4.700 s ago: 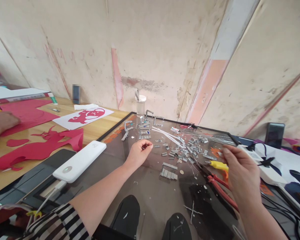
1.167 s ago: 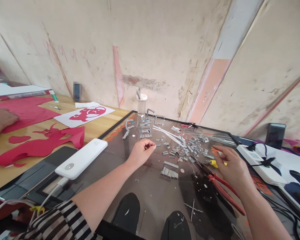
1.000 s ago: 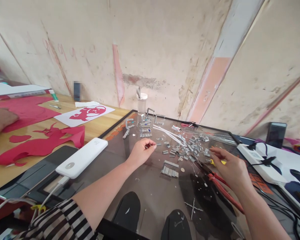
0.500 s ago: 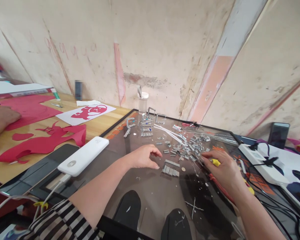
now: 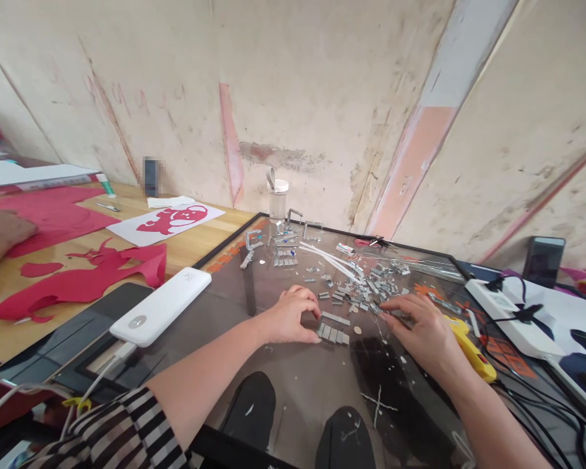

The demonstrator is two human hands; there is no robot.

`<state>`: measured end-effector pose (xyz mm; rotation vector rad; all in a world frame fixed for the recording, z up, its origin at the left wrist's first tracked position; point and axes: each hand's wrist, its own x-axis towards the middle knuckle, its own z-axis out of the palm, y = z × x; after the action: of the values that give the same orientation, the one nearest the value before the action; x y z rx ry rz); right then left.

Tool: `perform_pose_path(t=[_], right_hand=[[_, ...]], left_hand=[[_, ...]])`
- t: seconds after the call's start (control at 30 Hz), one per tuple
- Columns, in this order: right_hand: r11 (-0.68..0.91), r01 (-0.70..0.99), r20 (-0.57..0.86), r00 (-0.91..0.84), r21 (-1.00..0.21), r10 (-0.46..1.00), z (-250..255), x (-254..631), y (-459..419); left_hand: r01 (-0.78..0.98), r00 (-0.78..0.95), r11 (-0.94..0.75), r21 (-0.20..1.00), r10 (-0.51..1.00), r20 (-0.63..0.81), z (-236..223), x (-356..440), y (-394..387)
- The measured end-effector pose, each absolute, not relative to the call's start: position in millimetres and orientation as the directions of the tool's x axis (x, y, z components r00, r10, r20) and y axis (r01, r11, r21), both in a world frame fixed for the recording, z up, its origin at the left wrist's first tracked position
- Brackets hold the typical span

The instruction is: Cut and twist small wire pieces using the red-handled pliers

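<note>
My left hand (image 5: 293, 317) curves beside a small grey slatted piece (image 5: 333, 333). Thumb and fingertips are apart at the piece's left end; whether they touch it I cannot make out. A narrow grey strip (image 5: 336, 318) lies just behind that piece. My right hand (image 5: 417, 326) hovers at the near right side of a pile of small grey bits (image 5: 371, 286), thumb and forefinger apart with nothing visible between them. Beside its wrist lies a yellow glue gun (image 5: 471, 352), partly hidden. A small round tan disc (image 5: 357, 330) is between my hands.
Grey miniature pieces (image 5: 286, 251) and white strips (image 5: 329, 260) lie farther back, near a lidded clear jar (image 5: 278, 202). At left are a white power bank (image 5: 161, 306) and red cut paper (image 5: 78, 280); another person's hand (image 5: 10, 231) rests there. A power strip (image 5: 512, 319) lies right.
My left hand has moved slightly right, up to the slatted piece. My right hand has shifted left; the red handle beneath it no longer shows, and more of the glue gun is visible.
</note>
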<state>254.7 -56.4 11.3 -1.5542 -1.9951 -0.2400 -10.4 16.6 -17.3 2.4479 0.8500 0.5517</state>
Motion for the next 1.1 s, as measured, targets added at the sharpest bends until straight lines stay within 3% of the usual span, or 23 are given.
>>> perform_pose_path(t=[0.37, 1.1], right_hand=[[0.322, 0.918, 0.484, -0.179, -0.23, 0.857, 8, 242, -57], [0.353, 0.916, 0.496, -0.222, -0.189, 0.84, 2, 244, -57]], left_hand=[[0.463, 0.714, -0.661, 0.591, 0.673, 0.192, -16, -10, 17], [0.635, 0.611, -0.543, 0.55, 0.788, 0.074, -1, -44, 47]])
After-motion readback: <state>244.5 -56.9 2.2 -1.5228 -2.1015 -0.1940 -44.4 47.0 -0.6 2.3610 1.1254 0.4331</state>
